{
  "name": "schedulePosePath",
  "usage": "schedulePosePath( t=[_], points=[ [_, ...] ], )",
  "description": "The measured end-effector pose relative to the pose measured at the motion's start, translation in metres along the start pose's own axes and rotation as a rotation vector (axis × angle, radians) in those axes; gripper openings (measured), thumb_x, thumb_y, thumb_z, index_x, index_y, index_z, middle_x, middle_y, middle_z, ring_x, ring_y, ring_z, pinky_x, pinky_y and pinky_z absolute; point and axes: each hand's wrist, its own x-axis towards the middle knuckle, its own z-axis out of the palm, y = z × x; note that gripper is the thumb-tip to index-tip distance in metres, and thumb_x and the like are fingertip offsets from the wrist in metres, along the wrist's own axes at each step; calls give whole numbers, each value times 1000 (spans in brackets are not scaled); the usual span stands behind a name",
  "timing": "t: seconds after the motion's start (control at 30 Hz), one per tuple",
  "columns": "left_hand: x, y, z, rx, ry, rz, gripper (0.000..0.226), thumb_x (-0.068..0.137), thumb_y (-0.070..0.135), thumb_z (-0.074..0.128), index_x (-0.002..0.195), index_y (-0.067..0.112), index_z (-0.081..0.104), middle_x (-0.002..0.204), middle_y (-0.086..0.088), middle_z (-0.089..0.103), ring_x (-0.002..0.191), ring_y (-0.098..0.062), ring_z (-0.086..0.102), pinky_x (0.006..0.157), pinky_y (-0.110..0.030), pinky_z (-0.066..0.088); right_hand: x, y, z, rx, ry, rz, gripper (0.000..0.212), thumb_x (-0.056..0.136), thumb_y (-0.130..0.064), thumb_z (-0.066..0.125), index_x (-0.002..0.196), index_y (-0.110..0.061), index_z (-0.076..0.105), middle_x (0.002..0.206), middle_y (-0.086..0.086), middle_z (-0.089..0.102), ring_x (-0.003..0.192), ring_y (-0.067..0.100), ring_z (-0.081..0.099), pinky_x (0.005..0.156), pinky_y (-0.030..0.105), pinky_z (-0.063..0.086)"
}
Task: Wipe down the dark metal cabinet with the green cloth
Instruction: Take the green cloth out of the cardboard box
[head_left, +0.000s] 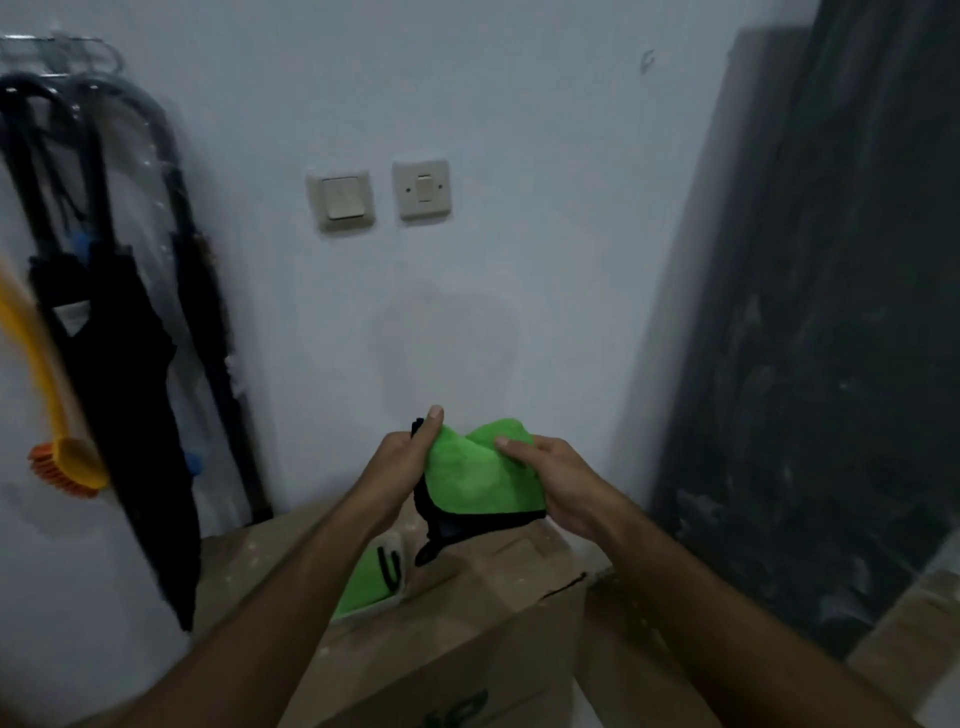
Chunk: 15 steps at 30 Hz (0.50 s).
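Above a stack of cardboard boxes (483, 613), both hands hold the green cloth (475, 475) up in front of a pale wall (519, 104). Left hand (402, 457) is closed on the cloth's left edge, thumb raised along the fabric, with a bit of the black trim showing beside it. Right hand (558, 483) is closed on the right side, thumb pressed on the green face and fingers wrapped behind. Green pile faces the camera, bunched into two humps at the top, and a black border runs along the lower edge with a black loop dangling just over the box top. On that box, below the left forearm, lies a second green cloth with black marks (371, 582), partly hidden by the arm. To the right, well apart from the cloth, stands the dark metal cabinet (831, 364), its tall side smeared with pale streaks and dust; the right forearm and the boxes lie between it and the cloth. Two light switches (382, 197) sit on the wall above the hands. At the left, black umbrellas (119, 364) hang from a rack, and a yellow brush with orange bristles (67, 462) hangs blurred in front of them.
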Motion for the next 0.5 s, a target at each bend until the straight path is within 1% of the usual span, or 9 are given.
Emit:
schedulePosePath(
  t=[0.07,0.13,0.2,0.27,0.33,0.37,0.43,0.47,0.5],
  points=[
    [0,8,42,-163,-179,-43,51,96,57,60,111,11,76,111,-7,79,106,-23,76,86,-36,60,-16,-9,-42,2,57,-38,33,90,-20,72,118,-1,70,110,17,75,98,27,74,77,33,60],
    [-5,18,88,-256,-407,-38,42,93,42,71,128,20,68,127,-8,74,115,-26,72,87,-41,62,-34,-20,-91,11,129,-80,26,92,-14,71,116,-5,70,109,15,76,95,26,74,75,33,61],
    [-8,26,138,-252,-517,-3,49,91,18,77,136,24,60,129,-13,72,113,-31,72,79,-40,63,-56,-33,-144,31,169,-107,26,93,-10,68,118,-6,68,112,17,75,101,30,73,86,40,60],
    [-11,38,190,-248,-550,33,52,93,1,70,138,25,58,127,-16,73,108,-32,74,76,-37,63,-79,-48,-194,48,193,-127,32,93,-4,65,125,-6,65,118,18,72,110,35,68,99,48,54],
    [-17,54,241,-250,-562,48,45,97,-6,60,132,22,63,123,-13,75,107,-28,74,79,-34,63,-106,-64,-242,48,213,-166,33,93,2,60,125,-7,64,121,17,71,108,32,67,101,47,51],
    [-21,63,266,-250,-576,48,40,98,-8,56,122,20,69,117,-11,76,103,-27,74,79,-31,63,-121,-72,-265,41,214,-182,30,93,4,58,120,-8,65,117,16,72,102,29,69,96,43,54],
    [-26,78,312,-248,-630,40,45,98,-12,48,90,20,78,96,-8,77,86,-21,73,69,-25,61,-150,-90,-308,40,202,-180,24,92,6,55,104,-12,67,97,12,74,81,21,71,72,33,60],
    [-28,85,332,-244,-667,36,52,98,-14,44,80,20,79,91,-8,76,80,-19,73,64,-23,59,-164,-99,-328,49,198,-164,23,92,7,53,97,-12,66,87,10,73,71,18,71,61,29,60],
    [-28,91,348,-246,-710,25,56,96,-16,40,76,19,79,91,-9,76,80,-18,74,65,-23,59,-176,-106,-346,67,202,-135,23,92,8,51,94,-10,65,82,10,72,67,18,70,55,27,58]
  ],
)
